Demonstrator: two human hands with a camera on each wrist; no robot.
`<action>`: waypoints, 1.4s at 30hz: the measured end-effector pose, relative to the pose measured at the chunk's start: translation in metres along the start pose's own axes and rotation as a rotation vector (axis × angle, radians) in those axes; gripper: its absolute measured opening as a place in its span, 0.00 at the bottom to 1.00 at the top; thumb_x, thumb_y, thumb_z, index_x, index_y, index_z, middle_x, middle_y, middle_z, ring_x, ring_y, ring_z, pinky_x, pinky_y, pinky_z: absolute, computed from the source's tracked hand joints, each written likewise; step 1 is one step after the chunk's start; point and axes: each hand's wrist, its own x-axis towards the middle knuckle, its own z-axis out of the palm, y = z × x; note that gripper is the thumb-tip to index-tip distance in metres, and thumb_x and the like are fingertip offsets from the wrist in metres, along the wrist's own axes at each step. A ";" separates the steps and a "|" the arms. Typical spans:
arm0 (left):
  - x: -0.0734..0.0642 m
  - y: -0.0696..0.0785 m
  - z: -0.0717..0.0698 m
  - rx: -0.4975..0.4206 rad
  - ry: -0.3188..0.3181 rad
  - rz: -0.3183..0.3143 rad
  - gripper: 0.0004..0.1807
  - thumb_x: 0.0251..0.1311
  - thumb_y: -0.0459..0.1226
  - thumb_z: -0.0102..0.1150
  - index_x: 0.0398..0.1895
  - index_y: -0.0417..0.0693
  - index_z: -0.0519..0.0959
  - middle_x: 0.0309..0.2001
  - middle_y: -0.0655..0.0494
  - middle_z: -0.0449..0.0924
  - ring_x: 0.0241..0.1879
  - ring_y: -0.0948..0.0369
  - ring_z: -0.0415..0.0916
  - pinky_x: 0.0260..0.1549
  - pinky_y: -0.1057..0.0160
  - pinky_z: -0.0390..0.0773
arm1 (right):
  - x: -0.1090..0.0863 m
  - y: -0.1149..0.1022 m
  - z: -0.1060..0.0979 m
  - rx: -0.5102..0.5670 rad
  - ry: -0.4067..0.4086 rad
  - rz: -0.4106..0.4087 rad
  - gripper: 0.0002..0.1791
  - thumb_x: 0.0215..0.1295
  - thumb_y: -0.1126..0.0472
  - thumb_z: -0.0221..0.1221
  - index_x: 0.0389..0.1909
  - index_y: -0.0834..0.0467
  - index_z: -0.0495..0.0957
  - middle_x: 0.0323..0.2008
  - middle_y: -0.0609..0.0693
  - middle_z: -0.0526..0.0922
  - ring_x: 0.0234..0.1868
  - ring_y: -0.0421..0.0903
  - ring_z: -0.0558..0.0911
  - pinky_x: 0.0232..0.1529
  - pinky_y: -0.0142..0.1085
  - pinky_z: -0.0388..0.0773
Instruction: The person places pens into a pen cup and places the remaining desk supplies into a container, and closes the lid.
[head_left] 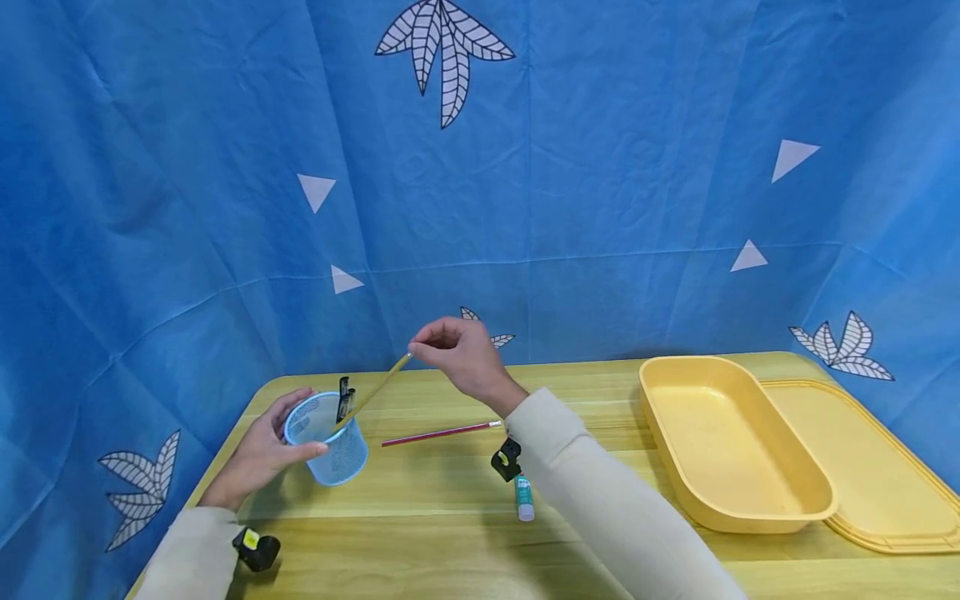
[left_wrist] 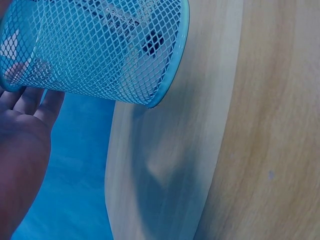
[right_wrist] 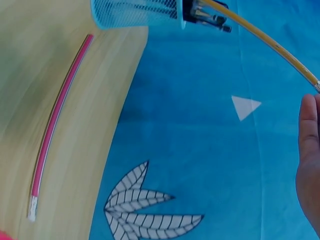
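Note:
My left hand [head_left: 261,448] grips a light blue mesh pen cup [head_left: 343,460] near its rim, at the left of the table. The cup leans somewhat; the left wrist view shows its mesh wall [left_wrist: 100,55] and the fingers by its rim. Black-capped pens [head_left: 346,402] stick out above the rim. Above and to the right, my right hand [head_left: 467,357] pinches a yellow pencil [head_left: 378,387] by its eraser end. The pencil slants down, its lower end at the cup's mouth. In the right wrist view the pencil [right_wrist: 270,41] reaches the cup beside the pens.
A red striped pencil [head_left: 438,434] lies on the wooden table [head_left: 390,550] right of the cup. A glue stick [head_left: 524,498] lies near my right sleeve. Farther right are a yellow tray [head_left: 780,517] and its flat lid [head_left: 900,500]. Blue cloth [head_left: 600,208] hangs behind.

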 end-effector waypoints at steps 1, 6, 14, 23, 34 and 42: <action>0.000 0.000 0.000 0.003 0.000 0.001 0.50 0.56 0.34 0.73 0.77 0.37 0.52 0.70 0.36 0.60 0.64 0.43 0.63 0.50 0.79 0.69 | 0.001 -0.001 0.004 0.000 -0.002 -0.001 0.04 0.65 0.66 0.66 0.37 0.63 0.85 0.34 0.51 0.85 0.34 0.43 0.81 0.34 0.32 0.75; 0.000 0.001 0.000 0.008 0.003 0.014 0.50 0.56 0.34 0.73 0.76 0.35 0.52 0.70 0.35 0.60 0.64 0.43 0.62 0.50 0.79 0.69 | 0.005 -0.004 0.021 0.003 -0.011 0.005 0.04 0.64 0.65 0.67 0.37 0.63 0.85 0.34 0.51 0.85 0.33 0.40 0.80 0.33 0.30 0.76; 0.000 0.002 0.001 0.002 0.002 0.003 0.50 0.56 0.34 0.73 0.76 0.36 0.52 0.69 0.34 0.62 0.64 0.42 0.64 0.50 0.78 0.70 | 0.001 0.002 0.040 -0.014 -0.026 0.060 0.03 0.63 0.64 0.68 0.36 0.60 0.86 0.31 0.47 0.85 0.31 0.39 0.79 0.32 0.29 0.77; 0.000 0.003 0.001 0.016 0.002 -0.025 0.51 0.56 0.36 0.74 0.77 0.37 0.52 0.69 0.36 0.62 0.64 0.43 0.64 0.50 0.78 0.69 | -0.003 0.010 0.057 -0.040 -0.011 0.066 0.03 0.62 0.63 0.69 0.35 0.60 0.86 0.30 0.46 0.85 0.30 0.37 0.80 0.31 0.28 0.77; 0.000 0.003 0.002 0.030 -0.001 -0.021 0.50 0.56 0.34 0.73 0.77 0.36 0.51 0.69 0.34 0.62 0.63 0.42 0.65 0.49 0.79 0.69 | -0.006 0.014 0.061 -0.082 -0.035 0.072 0.03 0.64 0.63 0.67 0.36 0.59 0.85 0.32 0.45 0.85 0.32 0.38 0.80 0.33 0.28 0.78; -0.001 0.002 0.001 0.023 0.004 -0.002 0.50 0.55 0.33 0.73 0.76 0.36 0.53 0.69 0.35 0.63 0.63 0.44 0.65 0.50 0.79 0.70 | -0.007 0.023 0.041 -0.121 -0.041 0.092 0.03 0.65 0.61 0.66 0.36 0.57 0.85 0.32 0.44 0.84 0.32 0.38 0.78 0.33 0.30 0.77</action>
